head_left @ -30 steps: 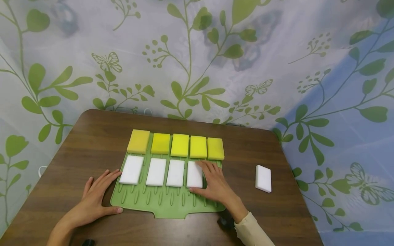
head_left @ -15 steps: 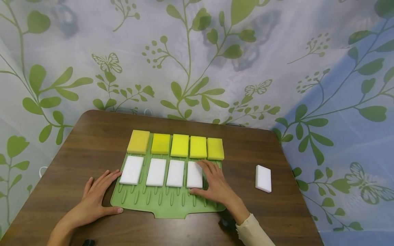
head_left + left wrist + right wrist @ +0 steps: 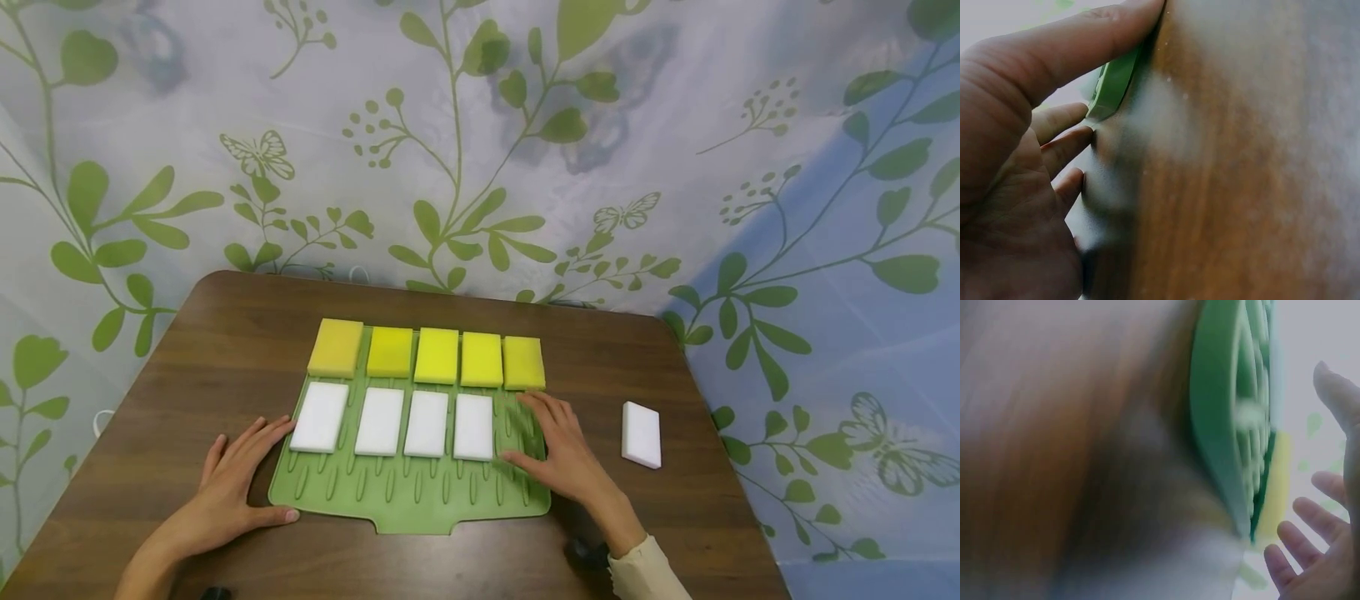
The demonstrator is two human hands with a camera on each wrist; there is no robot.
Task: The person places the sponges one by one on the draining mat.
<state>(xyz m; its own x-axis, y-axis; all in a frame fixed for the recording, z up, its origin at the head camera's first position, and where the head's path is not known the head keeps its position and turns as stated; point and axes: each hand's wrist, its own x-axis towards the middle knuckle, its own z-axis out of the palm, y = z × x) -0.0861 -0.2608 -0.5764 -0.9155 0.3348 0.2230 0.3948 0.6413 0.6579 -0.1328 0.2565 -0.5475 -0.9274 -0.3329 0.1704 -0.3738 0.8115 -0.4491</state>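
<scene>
A green ribbed draining tray [image 3: 412, 512] lies on the wooden table. Several yellow sponges [image 3: 481, 360] form its back row, and several white sponges [image 3: 474, 427] make a row in front of them. My left hand [image 3: 225, 500] rests at the tray's left edge, fingers spread and thumb near the front corner. Over the tray's right part, just right of the last white sponge in the row, my right hand [image 3: 570, 454] is spread and holds nothing. In the right wrist view its fingers [image 3: 1297, 544] are apart, beside the tray's edge.
One more white sponge [image 3: 641, 435] lies on the table [image 3: 600, 350] to the right of the tray. Behind the table hangs a curtain [image 3: 337, 200] with a leaf and butterfly pattern. A small dark object [image 3: 217, 592] shows at the bottom left.
My right hand has come away from the rightmost white sponge in the row and moved to the right. That sponge stays on the tray. My left hand has kept its place.
</scene>
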